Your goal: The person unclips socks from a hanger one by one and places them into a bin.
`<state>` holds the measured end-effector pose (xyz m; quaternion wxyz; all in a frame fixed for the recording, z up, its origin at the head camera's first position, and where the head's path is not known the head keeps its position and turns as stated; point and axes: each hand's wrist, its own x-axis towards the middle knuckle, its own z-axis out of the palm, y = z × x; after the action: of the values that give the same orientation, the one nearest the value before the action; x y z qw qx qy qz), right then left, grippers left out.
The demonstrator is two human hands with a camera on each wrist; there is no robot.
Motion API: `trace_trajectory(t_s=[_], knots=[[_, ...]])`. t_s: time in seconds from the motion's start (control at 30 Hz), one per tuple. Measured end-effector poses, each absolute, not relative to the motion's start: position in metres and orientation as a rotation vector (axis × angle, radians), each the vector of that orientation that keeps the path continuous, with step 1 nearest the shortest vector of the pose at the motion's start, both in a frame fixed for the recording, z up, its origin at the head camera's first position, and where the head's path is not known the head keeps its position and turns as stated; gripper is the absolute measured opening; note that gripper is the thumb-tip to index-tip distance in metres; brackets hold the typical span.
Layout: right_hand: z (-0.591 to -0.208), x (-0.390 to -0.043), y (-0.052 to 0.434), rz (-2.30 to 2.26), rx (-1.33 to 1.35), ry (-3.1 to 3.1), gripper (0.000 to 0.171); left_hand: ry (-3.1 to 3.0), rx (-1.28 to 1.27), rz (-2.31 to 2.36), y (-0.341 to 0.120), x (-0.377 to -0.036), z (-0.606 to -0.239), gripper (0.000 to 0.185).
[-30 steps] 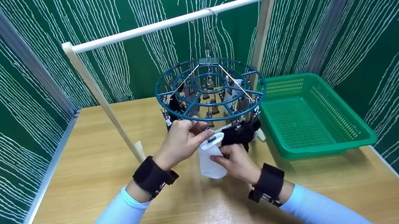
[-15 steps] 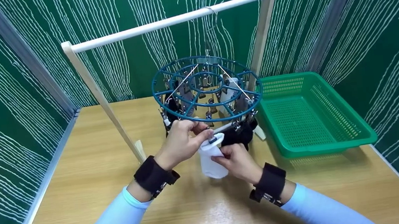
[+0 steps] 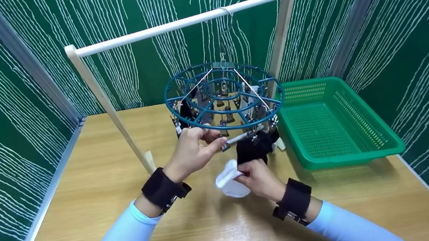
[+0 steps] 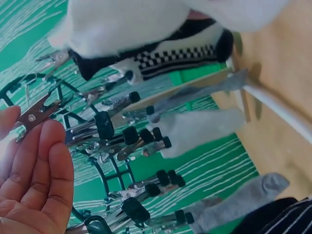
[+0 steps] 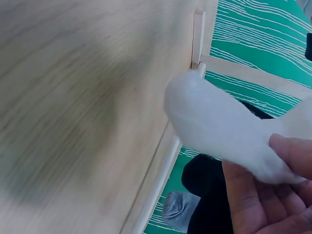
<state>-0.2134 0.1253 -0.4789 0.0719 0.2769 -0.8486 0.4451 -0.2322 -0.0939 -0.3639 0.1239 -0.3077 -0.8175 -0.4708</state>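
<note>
In the head view my left hand [image 3: 192,151] pinches a metal clip [image 4: 34,117] at the front of the round blue-green drying hanger [image 3: 226,127]. No cloth is in that clip. Just below and to the right, my right hand [image 3: 259,178] holds a white sock [image 3: 234,186] between thumb and fingers, apart from the clip. The sock [image 5: 209,117] droops, its toe end hanging free in the right wrist view. A black sock [image 3: 249,150] hangs from the hanger behind the right hand. A checkered sock [image 4: 180,56] and a grey sock [image 4: 239,200] hang there too.
The hanger hooks over the white rail [image 3: 184,24] of a wooden stand [image 3: 100,99]. Several other clips [image 4: 134,209] dangle from its rings. A green plastic basket [image 3: 326,134] stands on the right of the wooden table [image 3: 102,206], with green walls [image 3: 3,114] around.
The white sock has come away from the clip and dropped slightly lower with my right hand. My left hand stays at the clip, which now holds no sock.
</note>
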Motion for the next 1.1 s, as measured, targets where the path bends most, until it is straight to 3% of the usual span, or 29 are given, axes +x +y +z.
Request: trace_trajectory(t_s=[0.3, 0.73, 1.1], knots=[[-0.462, -0.205, 0.132, 1.336, 0.887, -2.536, 0.025, -2.37, -0.861, -1.376, -0.094, -0.23, -0.367, 0.015], [-0.418, -0.192, 0.154, 1.304, 0.961, -2.509, 0.016, -2.372, -0.82, -1.331, -0.093, -0.228, -0.371, 0.016], [-0.374, -0.194, 0.185, 1.289, 1.029, -2.378, 0.019, -2.344, -0.826, -1.39, -0.094, -0.228, -0.372, 0.019]])
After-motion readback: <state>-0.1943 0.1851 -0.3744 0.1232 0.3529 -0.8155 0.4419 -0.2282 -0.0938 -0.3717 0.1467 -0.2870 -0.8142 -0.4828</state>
